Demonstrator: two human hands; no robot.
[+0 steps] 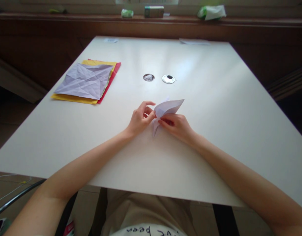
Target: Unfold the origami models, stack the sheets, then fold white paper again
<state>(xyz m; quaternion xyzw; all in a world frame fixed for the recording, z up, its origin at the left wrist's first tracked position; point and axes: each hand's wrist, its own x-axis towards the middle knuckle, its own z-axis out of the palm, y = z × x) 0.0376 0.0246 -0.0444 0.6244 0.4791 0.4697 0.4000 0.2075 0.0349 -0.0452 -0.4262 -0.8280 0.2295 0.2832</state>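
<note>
A folded piece of pale lilac paper [169, 107] is between my hands over the white table [131, 160]. One wing-like flap points up to the right, and a narrow point hangs down towards me. My left hand [141, 118] pinches its left edge between thumb and finger, the index finger curved above. From the right, my right hand [176, 126] grips the lower middle of the paper with thumb and fingers together. The fingers hide part of the folds.
At the left lies a stack of creased sheets, with a lilac sheet [85, 80] over yellow [77, 98] and red ones [113, 80]. Two round holes [149, 77] [168, 78] pierce the table. A small box [154, 11] and a tissue packet [212, 12] sit on the ledge behind.
</note>
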